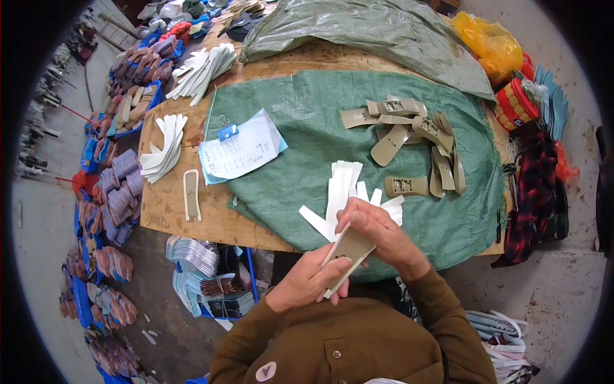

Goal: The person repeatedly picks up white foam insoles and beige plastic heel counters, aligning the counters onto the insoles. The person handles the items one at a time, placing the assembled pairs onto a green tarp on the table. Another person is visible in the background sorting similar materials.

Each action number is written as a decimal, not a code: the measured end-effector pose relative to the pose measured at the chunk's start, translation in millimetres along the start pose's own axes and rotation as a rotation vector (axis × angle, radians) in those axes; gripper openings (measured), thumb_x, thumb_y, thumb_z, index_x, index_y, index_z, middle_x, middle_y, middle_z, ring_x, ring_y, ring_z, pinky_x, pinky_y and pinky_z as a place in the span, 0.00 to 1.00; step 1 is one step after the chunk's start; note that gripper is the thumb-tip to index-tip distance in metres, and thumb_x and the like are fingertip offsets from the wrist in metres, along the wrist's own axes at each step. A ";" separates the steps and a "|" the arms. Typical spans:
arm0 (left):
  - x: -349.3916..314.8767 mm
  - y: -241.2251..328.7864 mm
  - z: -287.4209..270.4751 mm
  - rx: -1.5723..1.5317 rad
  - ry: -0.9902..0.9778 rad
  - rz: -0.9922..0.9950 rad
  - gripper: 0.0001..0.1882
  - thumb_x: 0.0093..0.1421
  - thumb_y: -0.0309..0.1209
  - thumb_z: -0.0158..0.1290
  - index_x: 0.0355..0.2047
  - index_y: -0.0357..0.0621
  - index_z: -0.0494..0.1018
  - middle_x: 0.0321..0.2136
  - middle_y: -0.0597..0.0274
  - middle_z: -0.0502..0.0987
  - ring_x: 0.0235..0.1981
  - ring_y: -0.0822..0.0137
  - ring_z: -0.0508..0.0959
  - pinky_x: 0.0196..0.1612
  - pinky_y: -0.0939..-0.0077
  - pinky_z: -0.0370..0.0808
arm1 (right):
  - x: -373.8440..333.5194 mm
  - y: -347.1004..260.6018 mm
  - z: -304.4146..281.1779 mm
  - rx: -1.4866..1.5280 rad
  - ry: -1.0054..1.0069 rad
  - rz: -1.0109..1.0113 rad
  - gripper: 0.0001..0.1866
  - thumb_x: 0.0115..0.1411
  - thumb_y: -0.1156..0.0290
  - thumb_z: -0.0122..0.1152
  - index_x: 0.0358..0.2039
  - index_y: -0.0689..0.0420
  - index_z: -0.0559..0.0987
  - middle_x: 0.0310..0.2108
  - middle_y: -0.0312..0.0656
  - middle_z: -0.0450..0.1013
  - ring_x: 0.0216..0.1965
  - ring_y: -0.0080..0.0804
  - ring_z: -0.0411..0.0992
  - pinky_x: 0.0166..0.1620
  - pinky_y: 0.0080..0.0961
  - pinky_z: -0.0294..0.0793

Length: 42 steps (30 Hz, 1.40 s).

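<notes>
Near the table's front edge I hold a tan shoe heel piece (353, 248) with a white strip along its edge. My left hand (307, 276) grips its lower end, thumb pressed on the flat face. My right hand (387, 237) is closed about the upper end, its fingers at the white edging. Just beyond my hands, white strips (342, 189) lie fanned out on the green woven sheet (281, 205). More bare tan heel pieces (388, 146), with small holes at one end, are heaped at the right. A white-edged heel piece (192, 195) rests alone on the wood at left.
A blue clip holds handwritten papers (243, 150) on the sheet. Bundles of white strips (165, 147) lie along the left table edge. A blue crate (251, 281) of stacked parts stands below. At right are a red container (515, 104) and a checked cloth (534, 185).
</notes>
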State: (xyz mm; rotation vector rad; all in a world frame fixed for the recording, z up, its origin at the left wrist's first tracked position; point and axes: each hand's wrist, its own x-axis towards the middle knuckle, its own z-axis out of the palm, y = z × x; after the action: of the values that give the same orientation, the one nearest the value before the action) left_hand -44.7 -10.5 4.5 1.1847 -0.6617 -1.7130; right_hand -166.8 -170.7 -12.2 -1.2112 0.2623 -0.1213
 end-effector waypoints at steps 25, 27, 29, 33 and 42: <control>-9.1 -50.1 -3.7 -0.451 0.022 0.054 0.19 0.69 0.40 0.43 0.50 0.35 0.64 0.32 0.57 0.74 0.26 0.69 0.75 0.24 0.79 0.73 | -3.0 38.5 33.3 -0.105 0.213 0.075 0.13 0.66 0.65 0.52 0.47 0.60 0.74 0.33 0.33 0.70 0.37 0.19 0.67 0.41 0.18 0.68; -9.7 -50.6 -1.1 -0.463 0.042 0.076 0.17 0.69 0.39 0.43 0.47 0.36 0.65 0.33 0.56 0.74 0.27 0.69 0.76 0.22 0.81 0.72 | -6.8 38.3 41.1 -0.021 0.262 -0.001 0.14 0.68 0.66 0.50 0.49 0.58 0.73 0.36 0.33 0.71 0.39 0.20 0.69 0.46 0.20 0.69; -9.3 -52.4 -7.4 -0.445 0.038 0.120 0.17 0.69 0.38 0.43 0.50 0.36 0.63 0.33 0.58 0.74 0.28 0.70 0.76 0.23 0.81 0.73 | -8.0 30.0 41.4 0.030 0.256 -0.041 0.15 0.68 0.66 0.48 0.51 0.59 0.73 0.39 0.35 0.73 0.42 0.21 0.70 0.50 0.22 0.69; -9.8 -51.4 -11.2 -0.383 0.026 0.128 0.21 0.70 0.38 0.42 0.55 0.34 0.62 0.33 0.59 0.73 0.27 0.73 0.75 0.21 0.84 0.70 | -1.7 22.4 12.6 -0.223 0.097 0.006 0.17 0.69 0.65 0.48 0.51 0.63 0.73 0.44 0.40 0.74 0.44 0.24 0.70 0.49 0.23 0.69; -15.6 -61.8 -20.0 -0.244 0.271 0.079 0.20 0.70 0.43 0.40 0.49 0.37 0.66 0.29 0.61 0.76 0.21 0.75 0.74 0.17 0.87 0.67 | -8.5 63.0 39.6 -0.144 0.111 -0.101 0.27 0.69 0.66 0.48 0.65 0.59 0.57 0.55 0.48 0.65 0.50 0.38 0.68 0.57 0.30 0.64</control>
State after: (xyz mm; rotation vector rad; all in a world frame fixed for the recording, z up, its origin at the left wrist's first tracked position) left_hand -48.2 31.6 -47.3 1.1726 -0.3201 -1.4840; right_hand -167.5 -110.7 -57.0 -1.3633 0.3111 -0.2614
